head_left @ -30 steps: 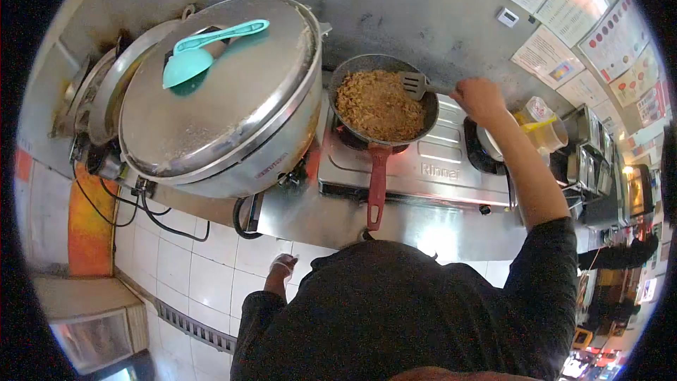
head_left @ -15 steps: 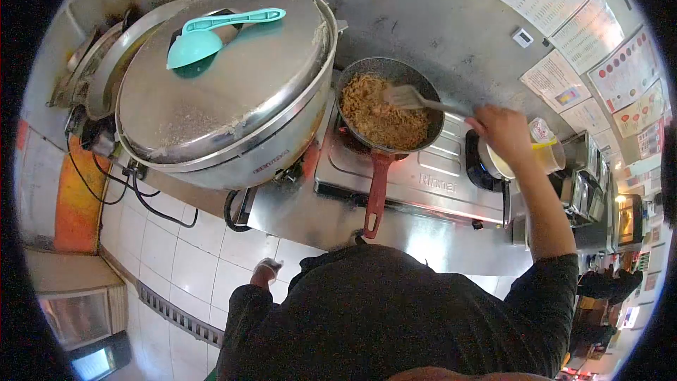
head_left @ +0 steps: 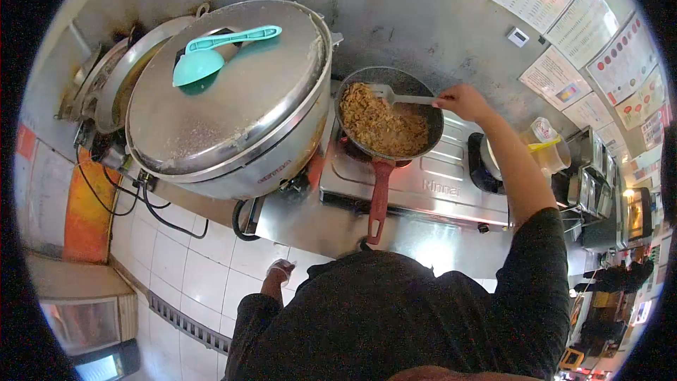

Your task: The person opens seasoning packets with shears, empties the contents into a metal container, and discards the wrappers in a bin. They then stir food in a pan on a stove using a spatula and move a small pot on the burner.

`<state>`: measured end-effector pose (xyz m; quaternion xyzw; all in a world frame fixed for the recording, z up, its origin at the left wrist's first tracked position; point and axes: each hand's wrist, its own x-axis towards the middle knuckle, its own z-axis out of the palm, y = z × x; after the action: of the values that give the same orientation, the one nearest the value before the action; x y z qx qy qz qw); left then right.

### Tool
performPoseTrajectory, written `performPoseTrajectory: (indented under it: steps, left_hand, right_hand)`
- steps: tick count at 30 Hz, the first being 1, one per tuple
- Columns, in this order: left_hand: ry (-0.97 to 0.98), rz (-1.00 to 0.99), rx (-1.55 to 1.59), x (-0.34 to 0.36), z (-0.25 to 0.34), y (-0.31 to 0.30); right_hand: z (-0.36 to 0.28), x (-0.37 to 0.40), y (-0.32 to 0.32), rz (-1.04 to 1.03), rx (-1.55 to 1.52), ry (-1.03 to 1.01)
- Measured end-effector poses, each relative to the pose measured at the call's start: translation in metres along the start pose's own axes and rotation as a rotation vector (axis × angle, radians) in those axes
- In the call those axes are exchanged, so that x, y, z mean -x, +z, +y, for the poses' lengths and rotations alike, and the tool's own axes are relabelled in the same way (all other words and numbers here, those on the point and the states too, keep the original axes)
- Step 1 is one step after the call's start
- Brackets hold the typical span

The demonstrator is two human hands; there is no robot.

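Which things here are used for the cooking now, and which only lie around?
In use: right hand, spatula, frying pan, fried food, gas stove.
Lying about: teal scoop, big pot lid, plastic jug, wall papers; the left hand hangs idle.

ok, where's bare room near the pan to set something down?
Bare steel: the stove top between the frying pan and the right burner, and the counter strip in front of the stove, either side of the red handle. Crowded: the big lidded pot fills the left; a jug and appliances pack the right. Right hand holds the spatula in the pan.
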<state>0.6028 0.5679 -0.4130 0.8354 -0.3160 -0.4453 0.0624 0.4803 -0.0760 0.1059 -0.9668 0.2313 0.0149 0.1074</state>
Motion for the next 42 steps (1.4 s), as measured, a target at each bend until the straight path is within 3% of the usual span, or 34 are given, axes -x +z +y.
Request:
performPoseTrajectory:
  steps: [7, 8, 11, 12, 14, 16, 17, 18, 20, 23, 25, 27, 30, 33, 34, 36, 37, 42]
  left_hand:
    - [-0.205, -0.105, -0.085, 0.037, -0.012, 0.01]
    - [-0.046, -0.088, -0.191, 0.014, -0.059, 0.051]
    - [-0.191, -0.059, 0.053, 0.03, -0.047, 0.043]
    - [-0.134, -0.194, -0.049, 0.022, -0.028, 0.026]
    - [-0.277, -0.253, 0.765, 0.037, 0.047, -0.037]
    - [0.412, -0.22, 0.781, 0.023, 0.07, -0.058]
    - [0.731, 0.048, 0.063, 0.073, 0.147, -0.123]
    - [0.214, -0.303, 0.395, 0.094, 0.209, -0.158]
    - [0.408, -0.231, 0.177, 0.124, 0.279, -0.186]
    - [0.787, -0.164, 0.954, 0.115, 0.354, -0.152]
    - [0.715, -0.422, 1.36, 0.109, 0.397, -0.142]
    - [0.406, -0.792, 1.54, 0.148, 0.435, -0.191]
    - [0.481, -0.736, 1.583, 0.148, 0.444, -0.193]
    - [0.342, -0.639, 1.566, 0.155, 0.435, -0.212]
    - [0.399, -0.598, 1.573, 0.153, 0.429, -0.214]
    - [0.327, -0.484, 1.606, 0.16, 0.429, -0.226]
    - [0.291, -0.426, 1.619, 0.164, 0.429, -0.232]
    - [0.282, -0.54, 1.631, 0.155, 0.417, -0.239]
  right_hand:
    - [-0.026, 0.055, -0.037, 0.223, 0.421, -0.449]
    - [-0.03, 0.062, -0.046, 0.232, 0.454, -0.447]
    - [-0.047, 0.084, -0.07, 0.265, 0.53, -0.402]
    - [-0.055, 0.091, -0.08, 0.281, 0.542, -0.365]
    - [-0.066, 0.105, -0.099, 0.286, 0.618, -0.305]
    - [-0.08, 0.122, -0.11, 0.254, 0.664, -0.233]
    - [-0.087, 0.129, -0.111, 0.239, 0.688, -0.204]
    - [-0.093, 0.136, -0.109, 0.186, 0.736, -0.202]
    - [-0.108, 0.152, -0.104, 0.096, 0.832, -0.191]
    - [-0.143, 0.164, -0.086, 0.013, 0.705, -0.27]
    - [-0.141, 0.154, -0.047, 0.09, 0.702, -0.232]
    - [-0.137, 0.147, -0.027, 0.139, 0.682, -0.177]
    - [-0.123, 0.124, -0.038, 0.155, 0.598, -0.089]
    - [-0.113, 0.113, -0.079, 0.053, 0.581, 0.117]
    - [-0.108, 0.11, -0.092, 0.05, 0.598, 0.14]
    - [-0.099, 0.105, -0.106, 0.035, 0.626, 0.186]
    - [-0.096, 0.101, -0.103, 0.022, 0.655, 0.2]
    - [-0.065, 0.055, -0.051, -0.04, 0.639, 0.221]
